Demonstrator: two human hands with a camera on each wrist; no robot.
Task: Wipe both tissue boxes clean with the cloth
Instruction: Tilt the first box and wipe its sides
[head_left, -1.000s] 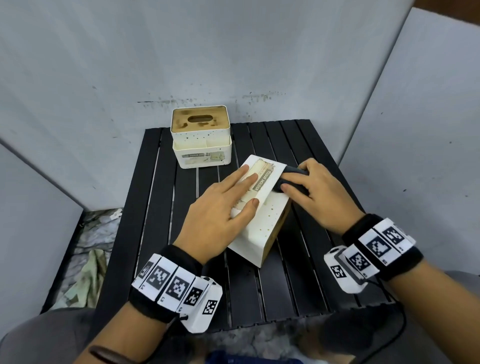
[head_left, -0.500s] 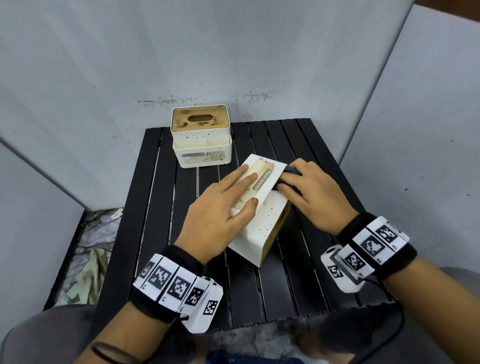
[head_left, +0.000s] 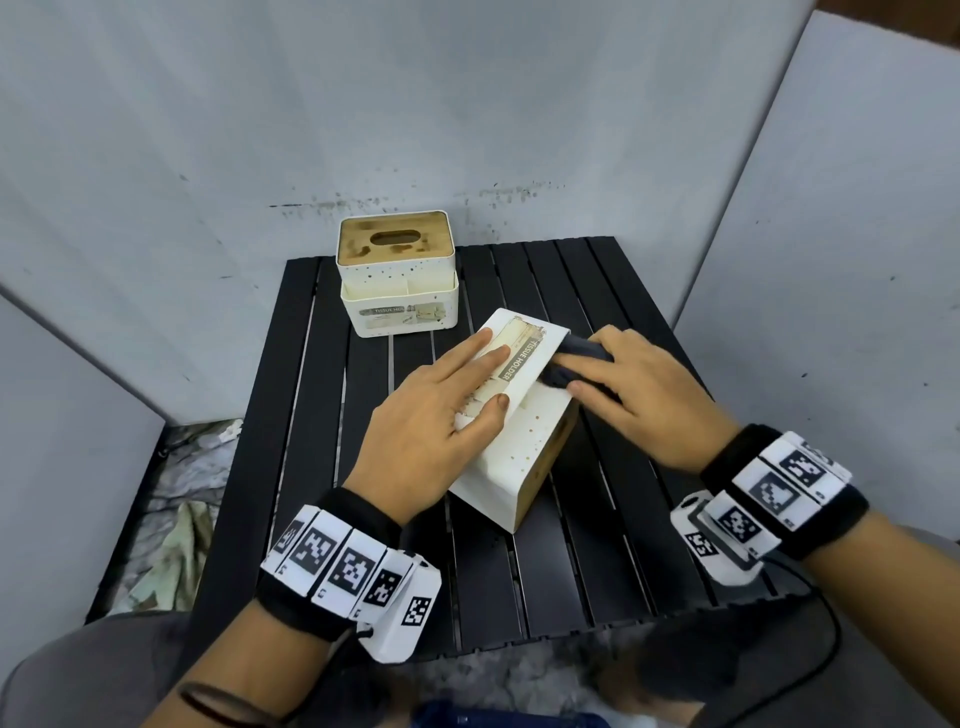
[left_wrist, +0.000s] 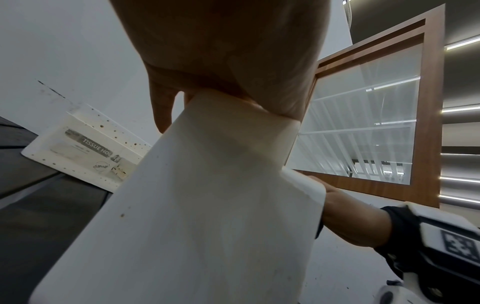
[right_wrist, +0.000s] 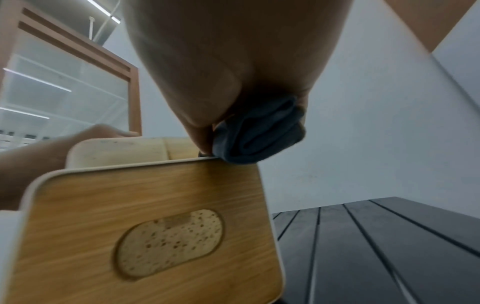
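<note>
Left hand (head_left: 436, 415): flat, fingers straight and together, pressing on the upturned labelled face of the near tissue box (head_left: 519, 441); thumb along the same face; palm side seen close in the left wrist view (left_wrist: 228, 51).
Right hand (head_left: 644, 395): fingers curled round a bunched dark grey cloth (head_left: 576, 358), pinching it against the far right edge of the near box; same grip in the right wrist view (right_wrist: 233, 61), cloth (right_wrist: 259, 133) touching the box rim.
Hands, relation: apart, one on each side of the box top, not touching each other.
Near tissue box: white, speckled with small brown spots, tipped on its side at table centre and turned at an angle; wooden lid with oval slot (right_wrist: 145, 236) faces the person's right; label "TISSUE HOLDER" on the upper face; plain white wall in the left wrist view (left_wrist: 207, 205).
Far tissue box (head_left: 397, 280): upright at the back left of the table, well apart from the hands; stained wooden lid with oval slot on top, worn label on the front; also in the left wrist view (left_wrist: 85, 150).
Table (head_left: 597, 571): black, slatted.
Wrists: black bands carrying white marker blocks (head_left: 343, 566), (head_left: 769, 493).
Surround: grey panels (head_left: 467, 104) behind and at both sides.
Floor, left of table: crumpled pale material (head_left: 176, 545), kind not clear.
</note>
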